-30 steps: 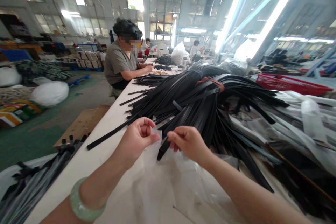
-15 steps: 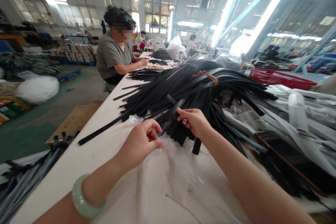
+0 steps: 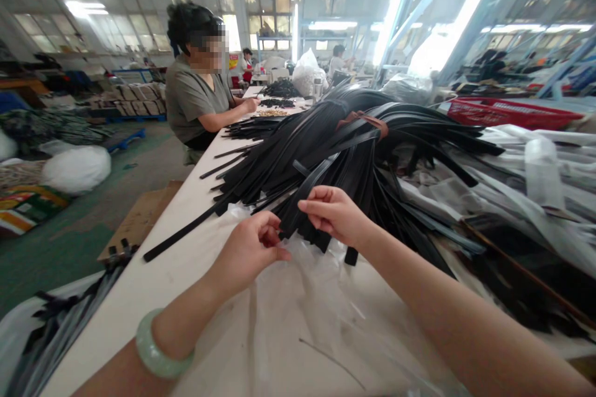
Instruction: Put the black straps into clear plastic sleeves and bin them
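Note:
A large pile of flat black straps lies across the table, bound in the middle by a reddish-brown tie. At its near side my right hand is closed, thumb and forefinger pinched on a black strap. My left hand, with a pale green bangle above its wrist, hovers by the near strap ends. Its fingers are curled, with a gap between thumb and forefinger and nothing visible held. Clear plastic film lies beneath both hands.
A co-worker is at the table's left edge, near small gold-coloured pieces. More straps fill a container at lower left. White wrapped material and a red crate are on the right. A thin dark cord lies in front.
My right hand has moved left, toward my left hand, along the straps. My left hand keeps nearly the same place. The view has shifted slightly.

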{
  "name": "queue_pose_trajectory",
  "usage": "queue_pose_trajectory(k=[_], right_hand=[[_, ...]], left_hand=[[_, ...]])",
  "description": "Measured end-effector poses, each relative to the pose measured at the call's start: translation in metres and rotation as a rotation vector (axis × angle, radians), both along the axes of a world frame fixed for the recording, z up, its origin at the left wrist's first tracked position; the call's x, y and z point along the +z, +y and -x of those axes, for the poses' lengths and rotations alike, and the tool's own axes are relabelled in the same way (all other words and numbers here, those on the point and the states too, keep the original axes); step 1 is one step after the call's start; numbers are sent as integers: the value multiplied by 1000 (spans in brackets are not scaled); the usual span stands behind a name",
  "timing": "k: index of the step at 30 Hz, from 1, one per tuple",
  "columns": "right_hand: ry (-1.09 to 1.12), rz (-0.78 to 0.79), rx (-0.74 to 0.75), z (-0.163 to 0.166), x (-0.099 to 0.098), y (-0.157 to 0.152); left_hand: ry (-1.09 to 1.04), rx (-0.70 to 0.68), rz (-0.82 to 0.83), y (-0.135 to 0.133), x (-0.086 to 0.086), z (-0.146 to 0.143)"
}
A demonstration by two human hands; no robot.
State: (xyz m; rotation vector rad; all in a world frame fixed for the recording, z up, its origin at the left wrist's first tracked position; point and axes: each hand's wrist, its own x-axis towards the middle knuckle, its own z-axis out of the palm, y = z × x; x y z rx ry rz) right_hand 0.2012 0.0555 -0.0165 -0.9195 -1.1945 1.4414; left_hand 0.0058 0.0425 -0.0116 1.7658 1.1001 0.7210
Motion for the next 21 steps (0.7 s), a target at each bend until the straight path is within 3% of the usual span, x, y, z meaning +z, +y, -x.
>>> queue_pose_trajectory(k=[3, 9, 21], right_hand=[[-68, -109, 119, 9, 5, -14], [-103, -161, -13, 11, 6, -17], [-135, -190, -102, 14, 4, -18]], left_hand=[[-88, -15, 94, 6, -1, 5], [-140, -48, 202, 9, -3, 11], [-193, 55, 197, 11, 1, 13]])
